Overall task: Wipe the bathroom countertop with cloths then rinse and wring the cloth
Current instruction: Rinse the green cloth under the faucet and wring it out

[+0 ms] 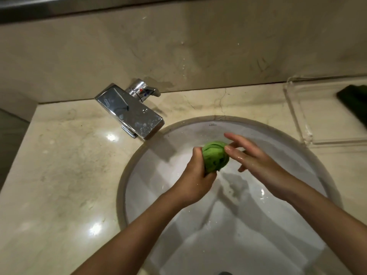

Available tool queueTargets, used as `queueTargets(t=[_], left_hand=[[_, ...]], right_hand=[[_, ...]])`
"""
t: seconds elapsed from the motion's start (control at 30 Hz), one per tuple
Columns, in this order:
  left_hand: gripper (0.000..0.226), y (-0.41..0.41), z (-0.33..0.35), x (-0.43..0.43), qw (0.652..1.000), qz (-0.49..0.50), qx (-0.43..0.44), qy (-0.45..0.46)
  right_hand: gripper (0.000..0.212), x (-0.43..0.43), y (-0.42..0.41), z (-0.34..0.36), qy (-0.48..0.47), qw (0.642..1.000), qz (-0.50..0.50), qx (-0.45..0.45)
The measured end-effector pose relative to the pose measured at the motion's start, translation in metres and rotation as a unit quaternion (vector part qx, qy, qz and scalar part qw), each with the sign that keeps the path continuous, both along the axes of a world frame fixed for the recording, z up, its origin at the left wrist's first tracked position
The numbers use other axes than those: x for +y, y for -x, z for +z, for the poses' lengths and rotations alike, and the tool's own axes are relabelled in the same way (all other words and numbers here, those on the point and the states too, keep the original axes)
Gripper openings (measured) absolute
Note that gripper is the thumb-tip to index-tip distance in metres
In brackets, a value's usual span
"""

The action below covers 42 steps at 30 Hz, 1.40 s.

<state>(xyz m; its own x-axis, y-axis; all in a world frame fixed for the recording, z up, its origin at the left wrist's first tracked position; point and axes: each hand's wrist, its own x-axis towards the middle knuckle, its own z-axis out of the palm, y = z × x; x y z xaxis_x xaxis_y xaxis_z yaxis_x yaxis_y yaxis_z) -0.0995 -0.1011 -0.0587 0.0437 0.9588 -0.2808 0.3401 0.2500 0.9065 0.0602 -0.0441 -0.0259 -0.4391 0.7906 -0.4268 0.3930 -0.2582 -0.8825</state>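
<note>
A green cloth (215,155) is bunched into a tight ball above the white sink basin (178,225). My left hand (196,175) grips the cloth from the left, fingers curled round it. My right hand (250,155) is beside the cloth on its right, wet, with fingers stretched out and fingertips touching the ball. The beige marble countertop (65,175) surrounds the basin and shows wet shine spots.
A chrome faucet (129,112) with a flat spout stands at the basin's back left; no water runs from it. A clear acrylic tray (297,108) sits on the counter at the right, holding a dark object (353,100). The marble backsplash (178,46) rises behind.
</note>
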Motion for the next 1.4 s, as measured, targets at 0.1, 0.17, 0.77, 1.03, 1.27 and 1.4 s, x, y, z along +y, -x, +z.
queueTargets(t=[0.1,0.17,0.77,1.03,1.27,1.4], left_hand=[[0.037,-0.008,0.0,0.007,0.995,-0.039,0.065,-0.062],[0.043,-0.015,0.005,0.01,0.994,-0.051,0.063,-0.076],[0.014,-0.047,0.057,0.029,0.998,0.031,-0.048,-0.013],[0.028,-0.038,0.056,0.026,0.916,-0.044,0.295,-0.269],[0.009,-0.033,0.06,0.027,0.997,0.011,-0.037,-0.072],[0.039,-0.026,0.063,0.017,0.992,-0.041,-0.113,0.033]], right_hand=[[0.053,0.005,-0.004,0.008,-0.009,0.999,-0.01,0.053],[0.046,0.005,-0.007,0.006,-0.019,0.998,-0.025,0.062],[0.051,-0.001,-0.072,0.042,-0.049,0.974,-0.148,0.163],[0.035,0.008,-0.074,0.041,-0.245,0.967,-0.011,-0.072],[0.007,0.008,-0.054,0.051,-0.157,0.986,-0.041,0.035],[0.013,0.007,-0.049,0.056,-0.069,0.986,-0.056,0.143]])
